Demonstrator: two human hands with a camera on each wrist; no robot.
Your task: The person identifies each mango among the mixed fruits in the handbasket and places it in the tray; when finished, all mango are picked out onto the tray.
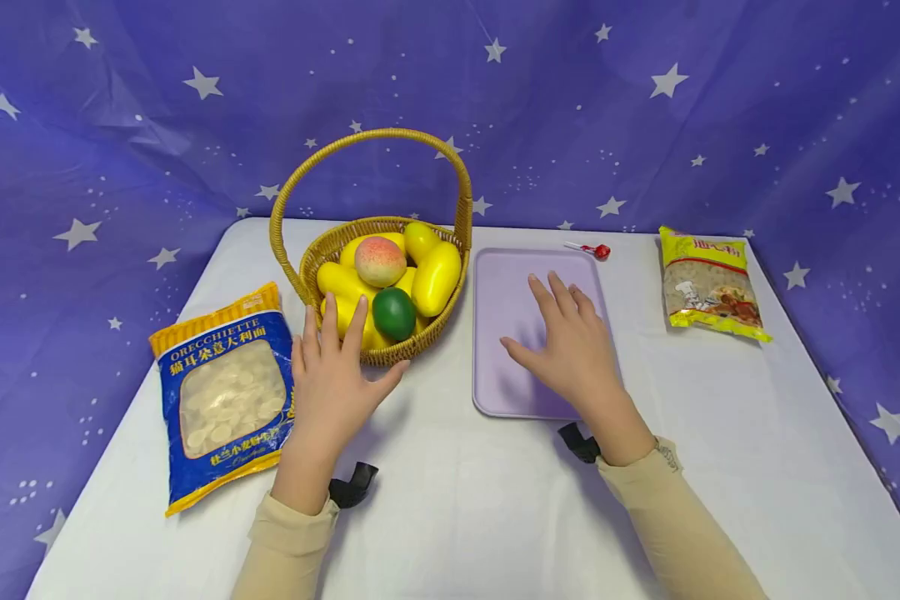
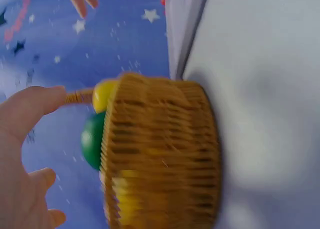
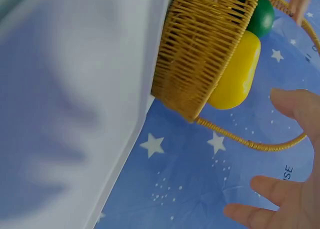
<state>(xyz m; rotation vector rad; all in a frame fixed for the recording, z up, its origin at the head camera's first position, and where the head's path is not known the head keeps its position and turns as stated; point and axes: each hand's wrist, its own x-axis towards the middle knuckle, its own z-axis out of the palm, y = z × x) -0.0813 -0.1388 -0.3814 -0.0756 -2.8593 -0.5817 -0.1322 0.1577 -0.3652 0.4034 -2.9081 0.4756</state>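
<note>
My left hand (image 1: 333,387) hovers with spread fingers at the near left of a wicker basket (image 1: 371,357), holding nothing. Inside the basket lie several yellow mangoes (image 1: 437,279), a pink peach (image 1: 379,262) and a dark green oval fruit (image 1: 393,314). Over a pale purple tray (image 1: 498,379) my right hand (image 1: 570,350) is spread, also holding nothing; its shadow falls on the tray. In the left wrist view the basket's woven side (image 2: 165,149) stands beyond the thumb. The right wrist view has the basket (image 3: 200,49) ahead of the fingers.
A blue and yellow bag of orecchiette (image 1: 232,400) lies at the left, close to my left hand. Behind the tray is a red lollipop (image 1: 602,251). A yellow food packet (image 1: 712,287) lies at the far right. The basket's tall handle (image 1: 375,133) arches upward before the starry purple backdrop.
</note>
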